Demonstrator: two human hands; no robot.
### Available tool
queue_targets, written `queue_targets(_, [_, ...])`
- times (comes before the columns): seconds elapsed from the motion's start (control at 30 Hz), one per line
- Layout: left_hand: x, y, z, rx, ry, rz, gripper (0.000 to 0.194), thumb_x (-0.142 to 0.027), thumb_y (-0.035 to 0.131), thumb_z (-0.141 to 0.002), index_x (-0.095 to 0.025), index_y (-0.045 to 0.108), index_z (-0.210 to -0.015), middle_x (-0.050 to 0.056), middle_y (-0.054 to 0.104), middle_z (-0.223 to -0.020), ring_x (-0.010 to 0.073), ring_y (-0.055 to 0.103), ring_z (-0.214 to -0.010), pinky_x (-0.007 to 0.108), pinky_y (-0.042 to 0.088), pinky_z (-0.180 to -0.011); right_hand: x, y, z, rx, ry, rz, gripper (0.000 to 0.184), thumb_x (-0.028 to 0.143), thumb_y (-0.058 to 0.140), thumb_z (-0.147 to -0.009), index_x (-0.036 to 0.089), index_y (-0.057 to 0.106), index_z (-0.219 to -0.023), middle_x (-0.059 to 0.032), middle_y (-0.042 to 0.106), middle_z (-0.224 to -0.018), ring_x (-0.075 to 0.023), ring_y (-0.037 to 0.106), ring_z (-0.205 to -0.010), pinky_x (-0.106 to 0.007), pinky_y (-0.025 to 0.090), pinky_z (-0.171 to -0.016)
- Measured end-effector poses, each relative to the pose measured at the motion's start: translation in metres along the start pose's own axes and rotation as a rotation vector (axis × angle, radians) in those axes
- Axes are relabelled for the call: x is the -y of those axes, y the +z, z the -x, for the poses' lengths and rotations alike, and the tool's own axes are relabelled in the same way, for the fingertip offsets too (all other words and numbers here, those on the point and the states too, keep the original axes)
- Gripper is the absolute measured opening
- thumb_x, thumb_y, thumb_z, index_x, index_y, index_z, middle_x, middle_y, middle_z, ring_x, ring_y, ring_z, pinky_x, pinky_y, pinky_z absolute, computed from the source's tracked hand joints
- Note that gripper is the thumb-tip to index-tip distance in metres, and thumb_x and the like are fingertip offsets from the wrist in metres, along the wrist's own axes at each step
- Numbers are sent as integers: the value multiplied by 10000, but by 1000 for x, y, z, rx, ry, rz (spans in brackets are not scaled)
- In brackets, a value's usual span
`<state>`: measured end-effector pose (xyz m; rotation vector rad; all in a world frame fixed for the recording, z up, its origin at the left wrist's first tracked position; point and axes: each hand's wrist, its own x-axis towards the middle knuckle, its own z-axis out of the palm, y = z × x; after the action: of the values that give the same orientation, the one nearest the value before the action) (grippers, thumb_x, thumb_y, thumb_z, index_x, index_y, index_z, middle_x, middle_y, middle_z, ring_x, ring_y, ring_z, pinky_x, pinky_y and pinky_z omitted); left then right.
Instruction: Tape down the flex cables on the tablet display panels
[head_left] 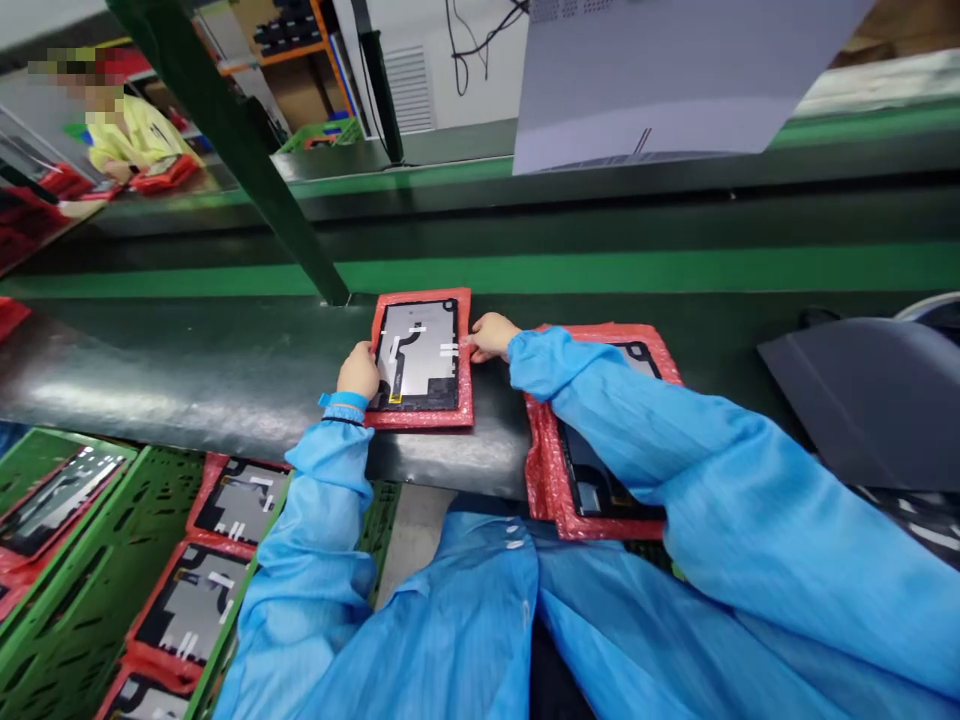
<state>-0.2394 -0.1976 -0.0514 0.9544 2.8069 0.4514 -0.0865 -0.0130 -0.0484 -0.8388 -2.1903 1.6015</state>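
A flat tablet screen panel [420,355], its silver back facing up with a black ribbon cable and white tape strips, rests on a red bubble-wrap sheet [465,385] on the dark bench. My left hand [358,371] grips the left edge; its fingertips are partly hidden. At the opposite edge, my right hand [493,337] pinches the red wrap between thumb and fingers. Under my right forearm lies a second red bubble-wrap bundle [541,465] with another panel [592,470] on it, partly covered by the blue sleeve.
Green crates [150,500] at lower left hold several wrapped panels [191,600]. A slanted green post [247,150] rises behind the bench [187,370]. A grey board [660,80] hangs at upper right; a dark grey flat object [877,400] lies right. Another person [142,135] works at far left.
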Motion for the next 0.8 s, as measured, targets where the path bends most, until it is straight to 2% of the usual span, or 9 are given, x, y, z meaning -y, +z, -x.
queue_targets(0.1, [0,-5,5,4,-8,0,429,-150,347,-901,-110,453,-1314,203,649,-1167,301,628,-1075,405,465,-910,23,-50,43,-90,142,-27,126,70,644,-790,150,614,-881,-21,636,-612,-145,600,-503,-335,537,-583])
queue_targets(0.23, [-6,-15,23,-51,6,-68,452,-201,403,-867,-121,466,-1307,230,568,-1218,382,568,-1105,511,466,-886,30,-152,161,-353,14,-78,106,89,641,-811,150,657,-896,-31,680,-690,-116,629,-595,-279,524,-647])
queue_targets(0.3, [-22,-18,34,-202,129,-118,424,-319,466,-849,-176,527,-1244,212,518,-1253,444,504,-1140,595,453,-869,12,-199,229,-639,25,-60,74,98,615,-828,147,660,-862,-26,659,-656,-100,600,-560,-260,486,-611])
queue_targets(0.4, [-69,-15,52,-355,489,-18,362,-434,507,-839,-306,547,-1176,105,554,-1172,395,494,-1148,601,437,-927,-34,-248,317,-1261,144,48,129,88,563,-839,157,616,-743,-7,580,-579,-88,515,-489,-268,418,-560])
queue_targets(0.47, [-112,-8,67,-341,724,71,308,-429,498,-854,-309,555,-1132,80,574,-1099,339,517,-1124,556,439,-968,-65,-265,357,-1472,328,164,159,82,580,-811,170,595,-680,9,526,-538,-95,463,-477,-292,387,-560])
queue_targets(0.53, [-153,1,84,-260,887,132,283,-395,484,-864,-264,570,-1100,90,584,-1054,304,544,-1083,503,456,-969,-90,-271,376,-1439,502,147,181,109,598,-806,173,592,-636,7,509,-520,-102,446,-480,-305,374,-564])
queue_targets(0.6, [-183,13,95,-175,971,165,287,-370,478,-863,-216,586,-1080,113,589,-1043,289,557,-1064,464,464,-963,-105,-267,378,-1337,568,-23,208,148,596,-823,168,592,-616,-7,531,-531,-104,464,-488,-294,376,-552])
queue_targets(0.7, [-202,29,100,-119,998,186,279,-352,474,-864,-192,607,-1050,122,597,-1043,275,563,-1068,437,456,-971,-117,-259,365,-1283,491,-268,189,189,632,-800,160,589,-618,-13,574,-573,-95,502,-499,-247,376,-507])
queue_targets(0.8, [-200,40,95,-138,997,202,251,-339,477,-874,-188,634,-998,118,621,-1033,267,577,-1041,441,455,-952,-127,-256,356,-1357,368,-285,190,250,709,-719,167,571,-618,18,553,-548,-89,484,-483,-223,361,-478])
